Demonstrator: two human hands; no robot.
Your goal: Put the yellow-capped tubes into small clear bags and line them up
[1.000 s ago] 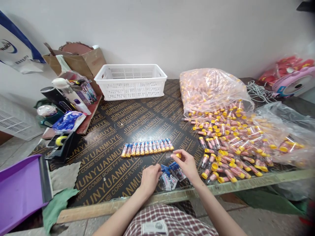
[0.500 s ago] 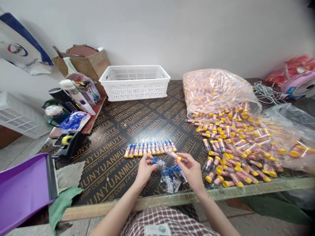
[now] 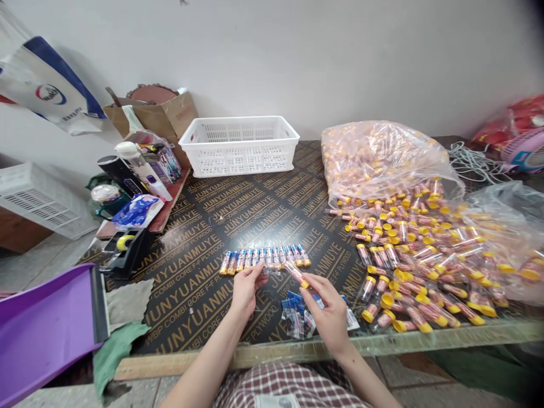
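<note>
My right hand (image 3: pixel 325 303) pinches a clear tube with a yellow cap (image 3: pixel 296 274) and pink contents, tilted with its capped end towards my fingers. My left hand (image 3: pixel 247 288) has thumb and fingers closed on a small clear plastic sleeve (image 3: pixel 272 270), which lies close to the tube's far end. Just beyond my hands stretches a row of blue-printed tubes with yellow ends (image 3: pixel 266 256), side by side. Small flat packets with blue tops (image 3: pixel 295 314) lie in a loose pile below and partly behind my right hand.
Many yellow-capped tubes (image 3: pixel 408 277) spread across the right side, spilling from a large clear bag (image 3: pixel 378 153). A white plastic basket (image 3: pixel 242 156) stands at the back. Left are a tape dispenser (image 3: pixel 127 252), bottles (image 3: pixel 138 164) and a purple dustpan (image 3: pixel 46 328).
My left hand has brought the sleeve up from the packet pile towards the row. The tube in my right hand now points towards the sleeve. The view has shifted slightly.
</note>
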